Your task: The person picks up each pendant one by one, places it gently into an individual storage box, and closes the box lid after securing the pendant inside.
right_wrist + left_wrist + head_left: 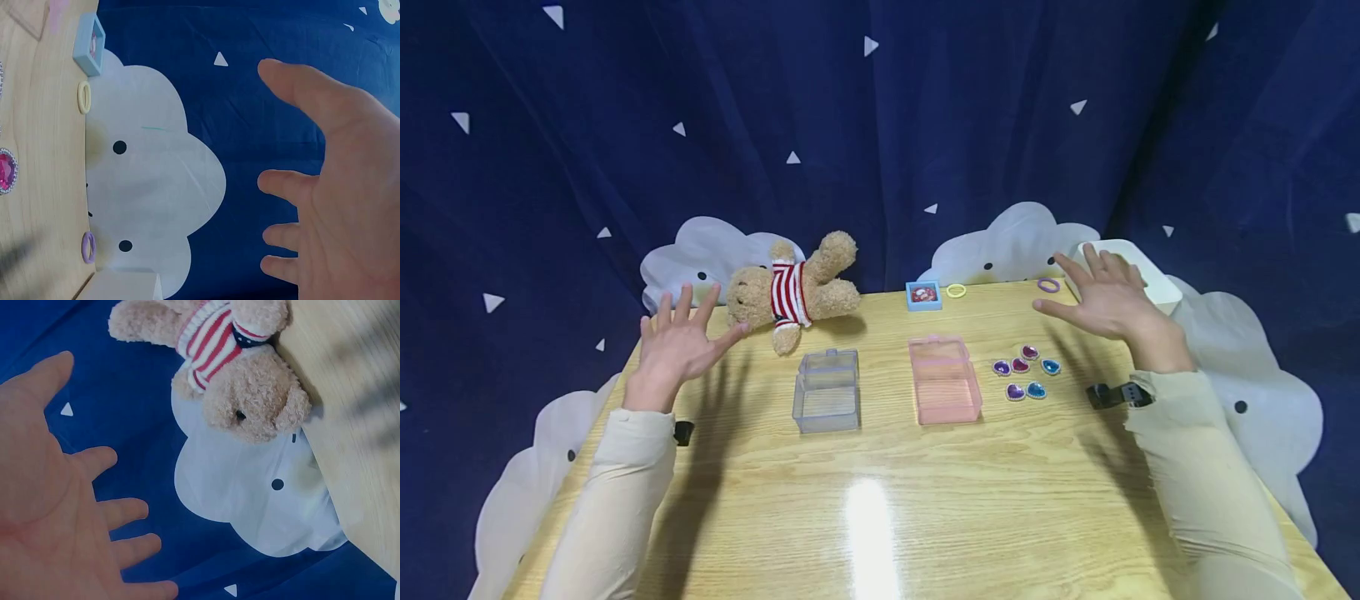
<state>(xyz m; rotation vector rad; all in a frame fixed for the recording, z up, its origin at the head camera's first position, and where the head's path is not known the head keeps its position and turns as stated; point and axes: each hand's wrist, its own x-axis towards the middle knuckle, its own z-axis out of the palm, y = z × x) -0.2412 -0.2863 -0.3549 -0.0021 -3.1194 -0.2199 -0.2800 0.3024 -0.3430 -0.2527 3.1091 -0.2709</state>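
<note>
My left hand is raised over the table's left side with fingers spread, holding nothing; the teddy bear in a red-striped shirt lies nearest to it. On the right, my right hand hovers with fingers spread, also holding nothing, in front of a white tray. Between the hands stand a clear grey box and a clear pink box, both with lids up. Several heart- and drop-shaped gems lie right of the pink box. The right wrist view shows a pink gem at its left edge.
Along the table's back edge sit a small light-blue square box, a yellow ring and a purple ring. Behind the wooden table hangs a dark blue curtain with white clouds and triangles.
</note>
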